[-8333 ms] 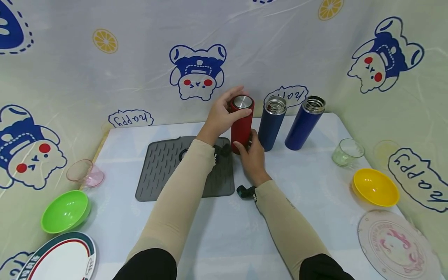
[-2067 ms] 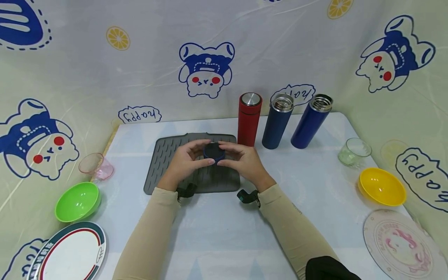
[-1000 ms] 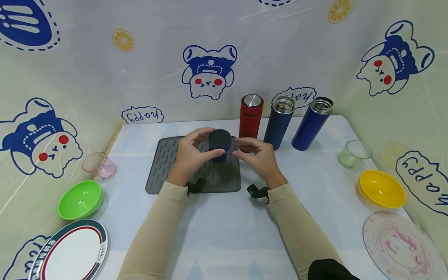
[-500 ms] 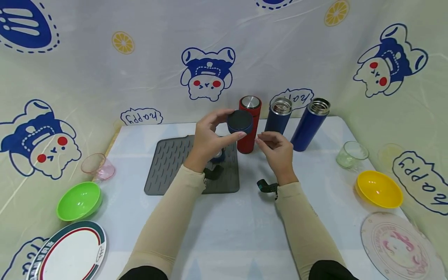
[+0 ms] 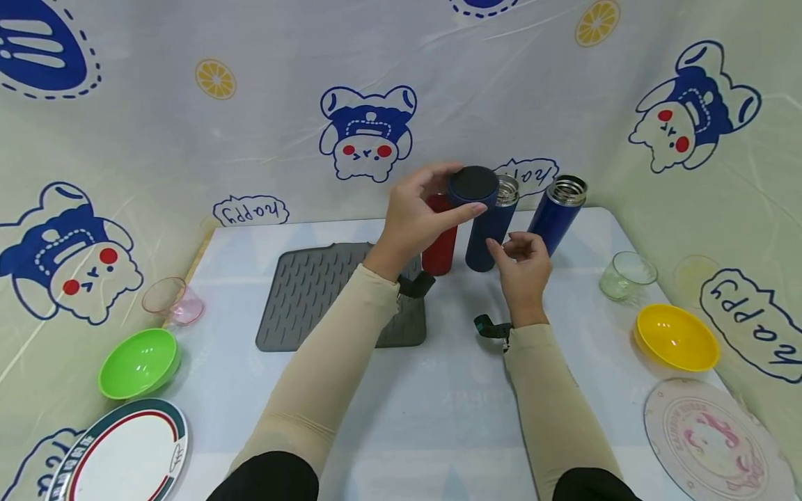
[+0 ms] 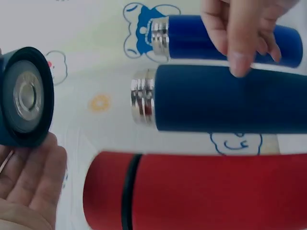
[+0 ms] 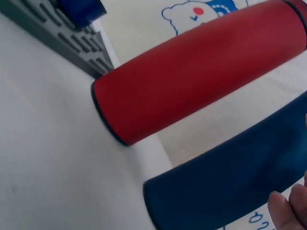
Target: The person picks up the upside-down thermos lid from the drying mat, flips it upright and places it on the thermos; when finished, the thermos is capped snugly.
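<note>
My left hand (image 5: 420,216) holds a dark blue lid (image 5: 474,184) with a black top, raised just left of the mouth of an open dark blue bottle (image 5: 489,240). In the left wrist view the underside of the lid shows a round pale seal. My right hand (image 5: 525,271) is close to the right side of this bottle, fingers loosely bent; whether the thumb touches it I cannot tell. A red bottle (image 5: 440,247) with its lid on stands behind my left hand, partly covered. To the right leans in view a brighter blue bottle (image 5: 556,216), uncapped.
A grey ridged mat (image 5: 313,292) lies left of the bottles, with a small blue object (image 7: 82,10) on it. A pink glass (image 5: 182,306), green bowl (image 5: 139,363) and plate (image 5: 125,452) are at left; a green glass (image 5: 626,278), yellow bowl (image 5: 677,337) and pink-patterned plate (image 5: 708,431) at right.
The red bottle was released earlier. My left hand has lifted the dark blue lid from over the mat, up and right towards the middle bottle. My right hand has moved right towards that bottle.
</note>
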A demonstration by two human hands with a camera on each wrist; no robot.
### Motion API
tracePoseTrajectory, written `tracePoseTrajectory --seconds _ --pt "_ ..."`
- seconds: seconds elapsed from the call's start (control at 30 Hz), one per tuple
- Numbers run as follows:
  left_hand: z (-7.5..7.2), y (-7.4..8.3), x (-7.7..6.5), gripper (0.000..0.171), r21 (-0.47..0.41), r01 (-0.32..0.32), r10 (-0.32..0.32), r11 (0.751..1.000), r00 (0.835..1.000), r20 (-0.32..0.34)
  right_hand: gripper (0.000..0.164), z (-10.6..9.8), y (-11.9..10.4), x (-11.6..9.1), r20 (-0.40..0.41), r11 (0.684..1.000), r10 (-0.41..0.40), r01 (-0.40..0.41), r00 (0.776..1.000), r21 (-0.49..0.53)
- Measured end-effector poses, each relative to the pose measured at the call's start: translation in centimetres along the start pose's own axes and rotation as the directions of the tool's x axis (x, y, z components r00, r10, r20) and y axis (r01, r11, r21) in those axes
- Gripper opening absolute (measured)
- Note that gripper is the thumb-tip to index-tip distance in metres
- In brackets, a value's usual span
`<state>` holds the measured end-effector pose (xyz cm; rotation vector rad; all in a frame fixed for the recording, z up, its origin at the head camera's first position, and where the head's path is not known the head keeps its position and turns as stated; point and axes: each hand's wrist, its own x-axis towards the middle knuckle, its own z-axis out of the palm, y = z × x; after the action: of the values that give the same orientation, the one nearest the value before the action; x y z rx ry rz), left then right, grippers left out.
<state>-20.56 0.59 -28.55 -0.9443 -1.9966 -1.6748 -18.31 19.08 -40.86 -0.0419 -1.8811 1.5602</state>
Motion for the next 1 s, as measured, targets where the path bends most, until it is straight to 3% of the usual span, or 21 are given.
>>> tracePoseTrajectory --seconds 0.2,0.43,0.67,1.0 --pt "2.5 -1.4 2.2 0.064 0.066 0.133 -0.135 0.989 0.990 0.027 0.055 0.0 3.3 0.6 -0.024 0.998 0.038 -0.037 0.999 0.049" --pt "4.4 -1.1 4.0 0.069 0.181 0.273 -0.289 0.945 0.955 0.063 0.068 0.3 5.3 0.7 0.007 0.994 0.101 -0.100 0.995 -0.043" --pt "6.0 -0.6 4.5 0.067 0.365 0.304 -0.343 0.880 0.938 0.046 0.077 0.6 6.0 0.7 0.096 0.984 0.131 -0.118 0.987 -0.135" --pt "8.2 -0.6 4.4 0.063 0.473 0.381 -0.424 0.794 0.906 -0.017 0.070 1.0 6.5 1.0 0.167 0.982 0.119 -0.091 0.979 -0.163"
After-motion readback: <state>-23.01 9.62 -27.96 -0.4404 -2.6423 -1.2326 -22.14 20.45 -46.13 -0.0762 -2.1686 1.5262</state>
